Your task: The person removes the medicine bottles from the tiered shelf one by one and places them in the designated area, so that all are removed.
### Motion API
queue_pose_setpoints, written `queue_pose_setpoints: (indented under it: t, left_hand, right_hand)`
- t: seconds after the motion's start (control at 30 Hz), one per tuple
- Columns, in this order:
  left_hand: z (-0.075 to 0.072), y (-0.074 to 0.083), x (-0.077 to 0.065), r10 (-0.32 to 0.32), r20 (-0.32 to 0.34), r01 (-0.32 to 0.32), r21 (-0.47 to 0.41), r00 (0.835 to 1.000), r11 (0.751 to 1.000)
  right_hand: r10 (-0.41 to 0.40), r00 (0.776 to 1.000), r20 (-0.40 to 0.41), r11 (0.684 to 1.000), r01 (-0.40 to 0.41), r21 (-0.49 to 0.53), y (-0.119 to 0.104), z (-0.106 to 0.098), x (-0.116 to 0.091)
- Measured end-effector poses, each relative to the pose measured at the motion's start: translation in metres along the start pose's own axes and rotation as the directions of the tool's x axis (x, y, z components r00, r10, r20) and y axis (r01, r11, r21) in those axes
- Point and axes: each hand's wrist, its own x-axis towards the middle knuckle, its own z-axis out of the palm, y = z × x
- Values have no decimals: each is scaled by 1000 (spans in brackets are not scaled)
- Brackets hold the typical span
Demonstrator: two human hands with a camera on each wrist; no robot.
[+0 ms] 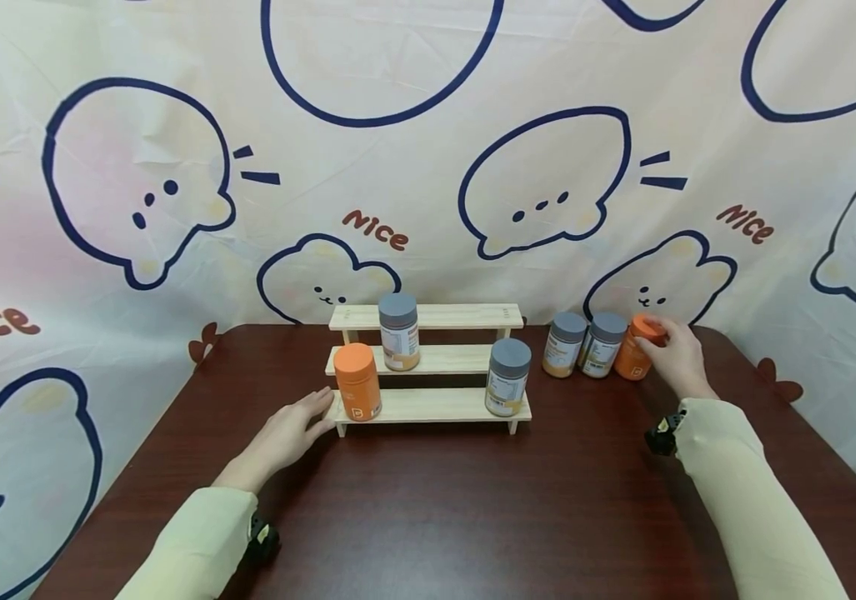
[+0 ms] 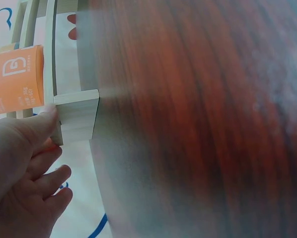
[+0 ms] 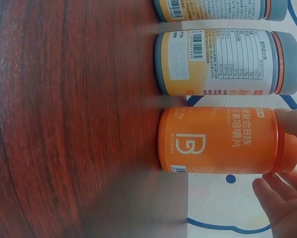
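A three-step wooden rack [image 1: 428, 406] stands at the back middle of the table. My left hand [image 1: 288, 429] is at the left end of its lowest step; in the left wrist view the thumb and fingers [image 2: 44, 121] pinch the step's end. Beside them an orange supplement bottle [image 1: 357, 383] stands on that step. A grey-capped bottle [image 1: 399, 333] is on the middle step, and another grey-capped bottle [image 1: 508, 379] is at the lowest step's right end. My right hand [image 1: 677, 357] grips the cap of a second orange bottle [image 3: 218, 140], which stands upright on the table.
Two grey-capped bottles, one on the left [image 1: 564, 346] and one on the right [image 1: 603, 346], stand on the table between the rack and the held orange bottle. A cartoon-printed cloth [image 1: 428, 183] hangs behind the dark wooden table [image 1: 443, 500].
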Motion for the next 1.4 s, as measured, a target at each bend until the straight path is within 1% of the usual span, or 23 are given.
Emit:
queue_pose_setpoints:
  t: [0.13, 0.27, 0.4, 0.57, 0.67, 0.8, 0.9, 0.97, 1.03, 1.2, 1.37, 1.4]
  left_hand:
    - [1, 0, 1, 0, 0, 0, -2, 1000, 1000]
    - [1, -1, 1, 0, -5, 0, -2, 1000, 1000]
    - [0, -1, 0, 1, -6, -1, 3, 1000, 1000]
    - [-1, 0, -1, 12, -11, -12, 6, 1000, 1000]
    - [0, -1, -1, 22, -19, -22, 8, 1000, 1000]
    - [0, -1, -1, 24, -19, -24, 6, 1000, 1000]
    - [0, 0, -1, 17, -16, -16, 3, 1000, 1000]
    - [0, 0, -1, 13, -14, -13, 2, 1000, 1000]
    - [0, -1, 0, 10, -12, -10, 2, 1000, 1000]
    - [0, -1, -1, 9, -9, -9, -1, 1000, 1000]
    - [0, 0, -1, 6, -9, -6, -6, 1000, 1000]
    - [0, -1, -1, 4, -8, -4, -8, 1000, 1000]
  right_hand:
    - [-8, 1000, -17, 1000, 8, -7, -2, -1, 0]
    - [-33, 998, -50, 999, 33, -14, -8, -5, 1]
    - [-77, 994, -77, 997, 77, -4, -18, -9, 6]
    - [-153, 983, -99, 987, 157, 29, -38, -14, 12]
    - [-212, 970, -118, 975, 219, 44, -52, -14, 17]
    - [-313, 938, -146, 944, 325, 63, -74, -12, 22]
    - [-360, 924, -131, 924, 373, 90, -91, -9, 22]
    - [-376, 920, -111, 916, 387, 104, -104, -7, 22]
    - [-383, 920, -82, 915, 390, 103, -116, -5, 20]
    - [-413, 911, -19, 907, 413, 85, -144, 1, 16]
    - [-462, 886, 21, 879, 455, 144, -167, 8, 13]
    - [-478, 878, 24, 869, 469, 157, -171, 10, 12]
